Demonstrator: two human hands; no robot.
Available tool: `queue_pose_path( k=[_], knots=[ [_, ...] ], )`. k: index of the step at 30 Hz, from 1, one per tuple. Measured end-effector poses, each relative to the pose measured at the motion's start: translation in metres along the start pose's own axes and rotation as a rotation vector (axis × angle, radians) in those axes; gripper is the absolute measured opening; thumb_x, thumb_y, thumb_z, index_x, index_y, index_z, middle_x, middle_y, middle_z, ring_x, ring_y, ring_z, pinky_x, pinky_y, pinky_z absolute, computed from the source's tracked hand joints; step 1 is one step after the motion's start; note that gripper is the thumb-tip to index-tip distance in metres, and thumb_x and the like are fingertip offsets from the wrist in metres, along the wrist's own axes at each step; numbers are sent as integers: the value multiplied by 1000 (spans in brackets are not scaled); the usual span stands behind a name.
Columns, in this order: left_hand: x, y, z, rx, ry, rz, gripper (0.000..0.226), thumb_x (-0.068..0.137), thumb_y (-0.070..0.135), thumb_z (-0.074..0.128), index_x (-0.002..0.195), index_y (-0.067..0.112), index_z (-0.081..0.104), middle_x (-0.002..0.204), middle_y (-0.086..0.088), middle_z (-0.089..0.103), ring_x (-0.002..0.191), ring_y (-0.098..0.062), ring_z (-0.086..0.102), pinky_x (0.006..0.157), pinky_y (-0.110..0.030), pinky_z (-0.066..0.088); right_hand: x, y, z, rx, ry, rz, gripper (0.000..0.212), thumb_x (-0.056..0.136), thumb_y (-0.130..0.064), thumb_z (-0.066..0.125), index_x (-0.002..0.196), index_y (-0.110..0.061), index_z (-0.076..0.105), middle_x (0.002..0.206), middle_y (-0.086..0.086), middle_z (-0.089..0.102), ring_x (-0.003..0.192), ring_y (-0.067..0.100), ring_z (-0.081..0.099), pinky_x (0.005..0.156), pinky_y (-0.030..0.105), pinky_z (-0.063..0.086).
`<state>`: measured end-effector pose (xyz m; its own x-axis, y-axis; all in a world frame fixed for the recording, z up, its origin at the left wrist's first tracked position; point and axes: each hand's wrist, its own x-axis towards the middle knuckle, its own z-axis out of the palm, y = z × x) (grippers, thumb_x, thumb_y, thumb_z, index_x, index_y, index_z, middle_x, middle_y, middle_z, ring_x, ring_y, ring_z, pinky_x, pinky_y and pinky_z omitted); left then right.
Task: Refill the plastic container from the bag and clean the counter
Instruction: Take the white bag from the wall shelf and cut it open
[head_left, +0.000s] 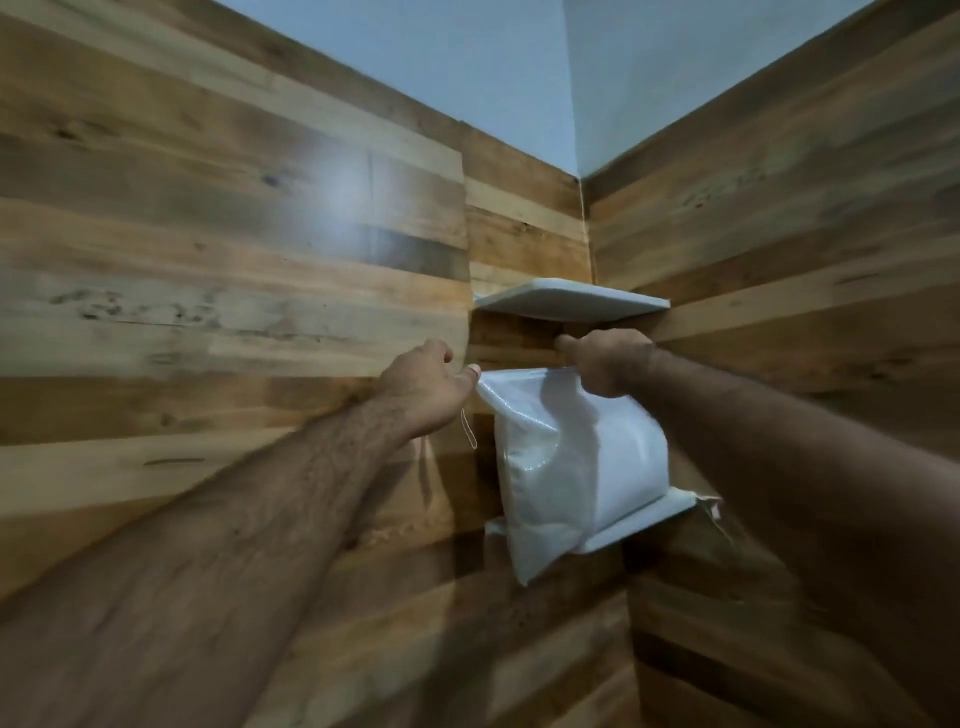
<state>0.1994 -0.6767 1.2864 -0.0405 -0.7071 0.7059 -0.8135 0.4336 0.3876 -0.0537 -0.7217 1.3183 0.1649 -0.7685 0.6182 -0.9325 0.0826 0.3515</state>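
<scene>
A clear plastic bag (576, 467) filled with white powder or grains hangs in the wall corner, its bottom resting over the lower white corner shelf (649, 525). My left hand (426, 387) pinches the bag's top left corner, and a thin loop, perhaps a rubber band (470, 431), dangles below that hand. My right hand (608, 364) grips the bag's top edge on the right side. The plastic container and the counter are out of view.
An upper white corner shelf (566, 301) sits just above my hands. Wood-patterned walls (234, 260) meet at the corner, with pale painted wall (467, 62) above. A scrap of plastic (714, 506) sticks out at the lower shelf's right end.
</scene>
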Motion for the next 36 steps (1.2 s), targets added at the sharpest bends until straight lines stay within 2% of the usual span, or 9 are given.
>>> queue_pose_path(
  k=[5, 8, 12, 15, 18, 24, 26, 29, 36],
  knots=[
    [31, -3, 8, 75, -81, 21, 48, 101, 61, 62, 90, 16, 75, 94, -4, 76, 96, -27, 72, 80, -36, 59, 32, 1, 34, 113, -22, 25, 33, 112, -26, 47, 139, -26, 66, 123, 5, 72, 107, 27, 70, 90, 39, 57],
    [31, 1, 15, 88, -74, 40, 46, 94, 59, 73, 76, 17, 68, 82, -4, 71, 86, -25, 70, 61, -30, 44, 32, 3, 37, 254, -18, 45, 37, 112, -22, 46, 143, -29, 66, 130, 6, 72, 114, 30, 71, 100, 40, 59],
    [23, 10, 18, 66, -2, 62, 34, 97, 43, 75, 75, 17, 73, 86, -7, 75, 93, -30, 72, 70, -30, 48, 21, 7, 28, 289, 31, 101, 36, 110, -15, 47, 136, -21, 72, 128, 8, 73, 114, 33, 71, 100, 43, 60],
    [10, 26, 11, 18, 34, 133, 37, 101, 39, 72, 69, 20, 68, 78, -3, 71, 83, -25, 69, 65, -29, 44, 5, 18, 10, 295, 43, 127, 32, 108, -12, 50, 128, -17, 75, 122, 10, 75, 110, 33, 71, 101, 45, 60],
    [-14, 53, -1, -16, 72, 257, 31, 105, 36, 68, 83, 17, 78, 76, 2, 68, 73, -15, 64, 58, -26, 40, -23, 37, -14, 273, 74, 155, 33, 107, -13, 52, 130, -21, 75, 124, 9, 75, 112, 32, 71, 102, 46, 60],
    [-77, 88, -30, -89, 151, 341, 35, 106, 35, 65, 84, 12, 78, 72, 2, 65, 73, -18, 64, 65, -31, 51, -107, 46, -54, 237, 124, 201, 29, 102, -16, 52, 115, -26, 77, 110, 7, 77, 101, 33, 73, 84, 35, 58],
    [-105, 89, -36, -133, 129, 323, 37, 104, 37, 66, 76, 13, 74, 70, 0, 66, 74, -23, 65, 67, -35, 54, -144, 43, -65, 210, 82, 193, 33, 99, -11, 52, 115, -25, 77, 106, 4, 75, 100, 33, 72, 77, 32, 51],
    [-165, 89, -34, -192, 23, 295, 49, 102, 35, 68, 61, 13, 54, 63, 0, 55, 71, -29, 56, 61, -36, 37, -214, 34, -80, 155, -66, 167, 28, 102, -13, 54, 115, -23, 76, 102, -2, 70, 99, 31, 71, 74, 32, 48],
    [-373, 97, 19, -282, -358, 261, 40, 102, 40, 67, 78, 8, 72, 78, -9, 74, 79, -31, 66, 68, -39, 51, -427, 3, -45, 28, -519, 86, 27, 105, -21, 55, 122, -27, 74, 118, 1, 76, 103, 29, 72, 74, 30, 46]
  ],
)
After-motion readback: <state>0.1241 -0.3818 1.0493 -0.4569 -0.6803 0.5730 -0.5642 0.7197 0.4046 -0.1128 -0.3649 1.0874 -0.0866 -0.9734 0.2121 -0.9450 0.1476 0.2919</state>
